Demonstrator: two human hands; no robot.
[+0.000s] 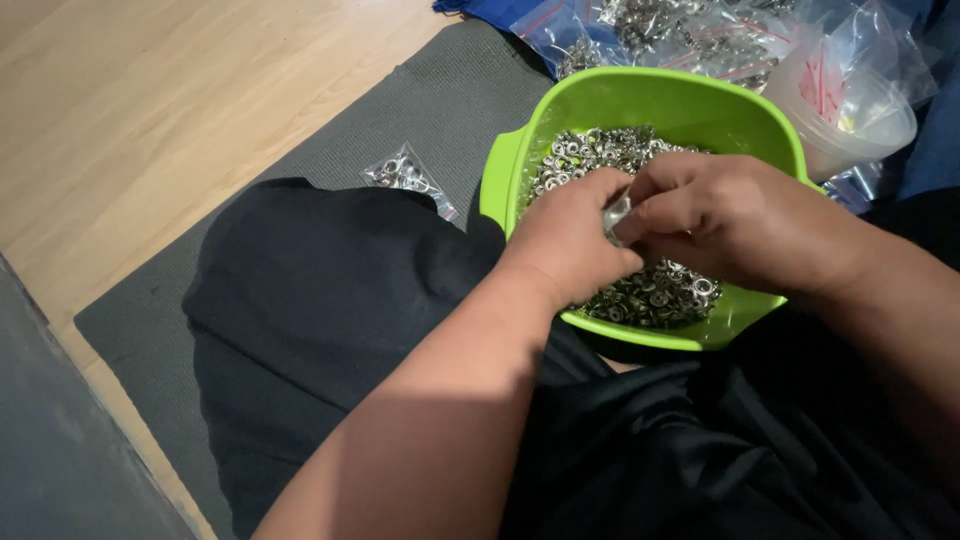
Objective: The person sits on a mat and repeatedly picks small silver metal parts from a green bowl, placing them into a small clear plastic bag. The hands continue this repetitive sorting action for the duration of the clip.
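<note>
both hands (640,225) pinch a small clear bag (614,215) above the green bowl (520,160).

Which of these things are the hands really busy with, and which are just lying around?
In use:
- left hand and right hand, together pinching a small clear plastic bag
- square lime-green plastic bowl heaped with small silver metal rings

Lying about:
- small filled clear bag on the grey mat
- pile of filled bags behind the bowl
- translucent plastic cup
- light wooden floor

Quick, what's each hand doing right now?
Left hand: closed on a small clear bag, over the green bowl.
Right hand: closed, pinching the same bag.
</note>
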